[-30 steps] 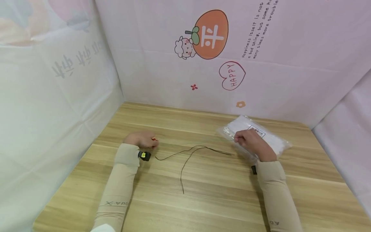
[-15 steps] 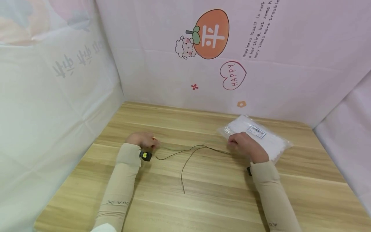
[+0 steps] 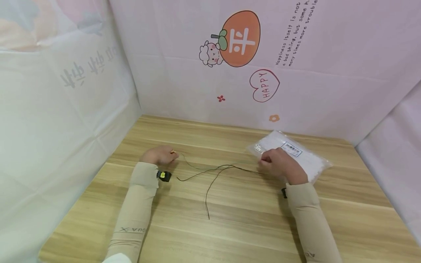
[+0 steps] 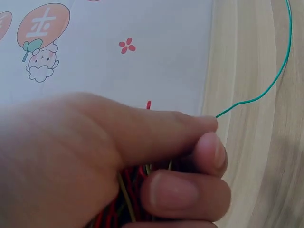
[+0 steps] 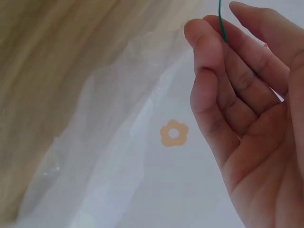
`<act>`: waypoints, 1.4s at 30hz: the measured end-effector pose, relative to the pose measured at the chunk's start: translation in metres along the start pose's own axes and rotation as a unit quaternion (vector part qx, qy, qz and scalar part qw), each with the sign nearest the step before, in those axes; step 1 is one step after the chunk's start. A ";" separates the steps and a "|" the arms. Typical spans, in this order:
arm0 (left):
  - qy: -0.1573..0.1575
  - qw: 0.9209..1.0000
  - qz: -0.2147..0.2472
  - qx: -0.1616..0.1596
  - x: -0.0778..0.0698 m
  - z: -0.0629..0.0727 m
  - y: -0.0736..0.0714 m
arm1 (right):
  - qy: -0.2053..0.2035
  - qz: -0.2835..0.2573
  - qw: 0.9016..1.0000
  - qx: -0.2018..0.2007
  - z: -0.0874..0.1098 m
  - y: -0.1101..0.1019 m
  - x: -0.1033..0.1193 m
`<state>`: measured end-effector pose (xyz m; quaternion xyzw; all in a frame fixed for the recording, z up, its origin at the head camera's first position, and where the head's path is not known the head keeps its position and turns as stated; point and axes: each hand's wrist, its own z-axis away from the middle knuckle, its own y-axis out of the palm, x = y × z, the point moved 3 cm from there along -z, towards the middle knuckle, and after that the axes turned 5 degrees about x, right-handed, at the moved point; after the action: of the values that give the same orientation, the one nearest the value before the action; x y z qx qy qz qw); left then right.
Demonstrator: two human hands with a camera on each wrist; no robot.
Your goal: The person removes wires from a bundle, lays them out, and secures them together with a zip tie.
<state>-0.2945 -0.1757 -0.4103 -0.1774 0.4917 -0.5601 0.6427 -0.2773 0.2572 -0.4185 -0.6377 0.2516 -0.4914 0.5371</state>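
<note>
My left hand (image 3: 160, 155) hovers above the left half of the table and pinches a thin green wire (image 4: 256, 99) between thumb and forefinger. Curled into its palm is a bundle of red and yellowish strands (image 4: 111, 216), mostly hidden by the fingers. The green wire runs slack across to my right hand (image 3: 281, 164). There its end goes in among the curled fingers (image 5: 209, 52); the exact grip is partly hidden. Two dark thin wires (image 3: 206, 202) lie on the wood between the hands, joining near the right hand.
A clear plastic bag (image 3: 310, 164) with white contents and a barcode label lies under and behind my right hand. The wooden table (image 3: 230, 233) meets printed white cloth walls (image 3: 184, 84) at its back and sides.
My right hand has moved slightly left, toward the middle, over the last second. The green wire beside my left hand now shows as a slack curve. The dark wires have stayed put.
</note>
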 end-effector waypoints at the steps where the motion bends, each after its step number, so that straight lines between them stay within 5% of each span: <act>1: 0.004 1.000 -0.004 -0.001 -0.001 0.000 0.000 | 0.004 0.001 1.000 0.000 0.001 -0.001 0.000; 10: 0.072 0.997 0.007 -0.010 -0.013 -0.009 0.001 | -0.028 0.034 0.997 -0.057 0.007 -0.016 0.003; 19: 0.154 0.988 -0.012 -0.025 -0.031 -0.018 0.009 | -0.051 0.023 0.997 -0.059 0.002 -0.013 0.018; 34: 0.235 0.967 -0.067 -0.067 -0.073 -0.028 0.030 | -0.167 0.018 0.983 -0.078 -0.006 0.000 0.080; 42: 0.230 0.965 -0.091 -0.085 -0.091 -0.026 0.045 | -0.214 0.019 0.972 -0.092 -0.011 0.018 0.109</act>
<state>-0.2813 -0.0717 -0.4179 -0.1419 0.6542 -0.5976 0.4414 -0.2405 0.1544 -0.3972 -0.7700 0.1866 -0.3083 0.5266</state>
